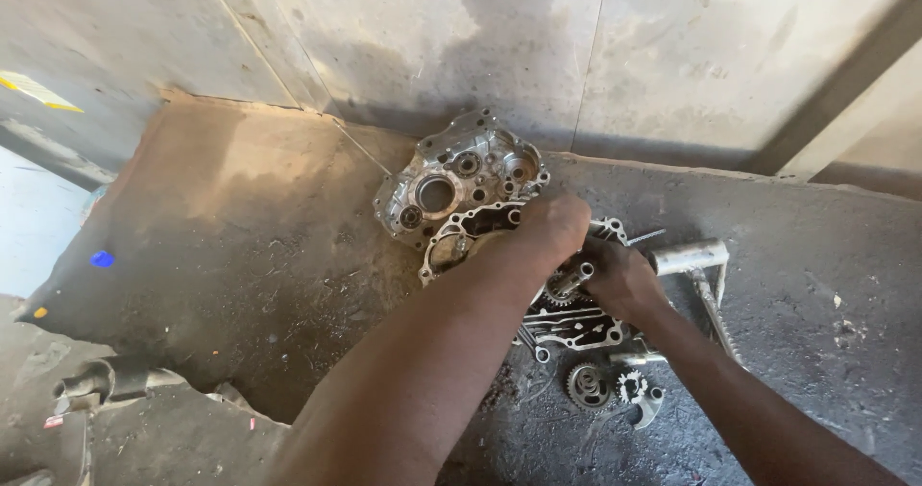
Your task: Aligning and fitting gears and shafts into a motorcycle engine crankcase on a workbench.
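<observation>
Silvery cast aluminium marked the engine crankcase half (576, 328), which was laid flat on the concrete floor (816, 284), with a gear shaft (573, 277) standing in it. The left hand (549, 229) was curled over its upper edge; what it gripped could not be told. The right hand (622, 279) was closed beside the shaft. A second case half (451, 179) was propped against the wall (672, 54); loose gears (588, 386) were left nearby, and bare floor lay open on the left.

The casing half (461, 174) is bare cast metal, silvery with a dull sheen. The lower casing (567, 328) under both hands looks the same metal, greasier. The loose gears (588, 386) are dark, oily steel. The lever (690, 255) is smooth, bright metal. The floor (240, 246) is rough, matt concrete, stained and dusty.
</observation>
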